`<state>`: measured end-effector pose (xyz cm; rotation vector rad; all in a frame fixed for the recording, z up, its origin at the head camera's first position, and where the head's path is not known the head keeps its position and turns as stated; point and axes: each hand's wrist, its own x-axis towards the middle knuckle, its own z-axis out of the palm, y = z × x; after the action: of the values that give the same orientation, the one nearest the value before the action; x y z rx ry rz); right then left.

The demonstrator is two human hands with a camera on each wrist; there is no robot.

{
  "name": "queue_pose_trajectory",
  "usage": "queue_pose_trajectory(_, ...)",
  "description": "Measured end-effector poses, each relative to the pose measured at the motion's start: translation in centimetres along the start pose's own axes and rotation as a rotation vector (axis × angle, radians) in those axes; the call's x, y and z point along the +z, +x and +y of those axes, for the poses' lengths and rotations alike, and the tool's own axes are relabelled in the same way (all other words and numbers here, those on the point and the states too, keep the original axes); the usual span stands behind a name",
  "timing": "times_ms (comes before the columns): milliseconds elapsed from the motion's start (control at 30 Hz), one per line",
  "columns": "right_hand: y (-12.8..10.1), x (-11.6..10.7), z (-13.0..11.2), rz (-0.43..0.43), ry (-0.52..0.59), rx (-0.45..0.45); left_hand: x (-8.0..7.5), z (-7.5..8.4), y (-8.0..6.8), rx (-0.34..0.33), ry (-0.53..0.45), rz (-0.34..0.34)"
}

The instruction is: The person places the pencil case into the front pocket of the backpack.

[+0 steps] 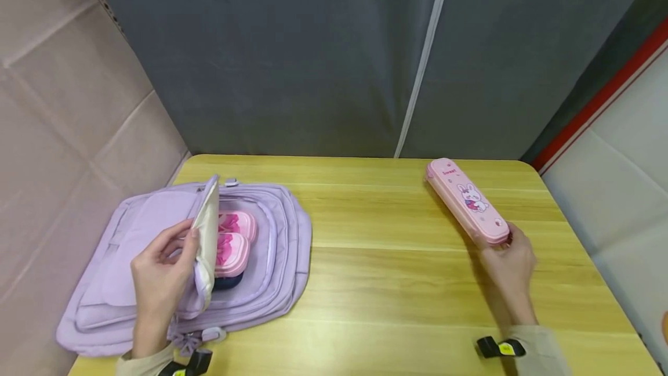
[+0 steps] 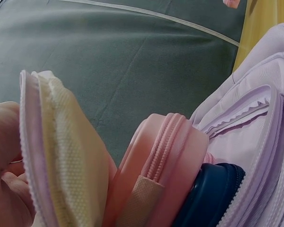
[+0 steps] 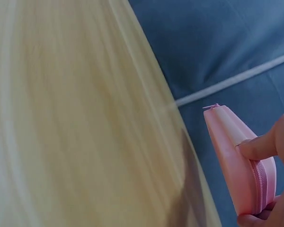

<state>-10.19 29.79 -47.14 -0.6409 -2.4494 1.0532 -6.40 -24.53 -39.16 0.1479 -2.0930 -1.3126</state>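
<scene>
A lilac backpack (image 1: 130, 260) lies flat on the left of the yellow wooden table (image 1: 396, 266), its front pocket unzipped. My left hand (image 1: 162, 274) grips the pocket's flap (image 1: 207, 231) and holds it up; the flap's cream lining (image 2: 71, 146) shows in the left wrist view. Inside the pocket sit pink zippered cases (image 1: 235, 242) (image 2: 165, 165) and a dark blue item (image 2: 213, 194). On the right, my right hand (image 1: 508, 260) grips the near end of a long pink pencil case (image 1: 466, 201) (image 3: 236, 156) printed with a rabbit, its far end pointing to the back of the table.
A grey fabric screen (image 1: 323, 51) with a white seam stands behind the table. Cardboard (image 1: 62, 132) lines the left side. A white panel with a red stripe (image 1: 616, 132) is at the right. Bare tabletop lies between backpack and pencil case.
</scene>
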Motion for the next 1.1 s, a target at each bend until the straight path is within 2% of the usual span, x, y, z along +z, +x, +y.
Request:
queue_pose_trajectory(233,-0.7,0.4,-2.0,-0.034,0.028,-0.060,0.0,0.0,0.0,0.001,-0.002,-0.006)
queue_pose_trajectory(567,-1.2,1.6,-4.8,-0.159,0.066,-0.071,-0.1,-0.1,0.0,0.009,-0.012,-0.010)
queue_pose_trajectory(833,-1.9,2.9,-6.7,-0.225,0.121,-0.182,0.0,-0.1,-0.1,0.002,-0.014,-0.008)
queue_pose_trajectory(1100,-2.7,4.1,-7.7,-0.299,0.098,-0.262,0.0,0.0,-0.1,-0.009,-0.013,-0.006)
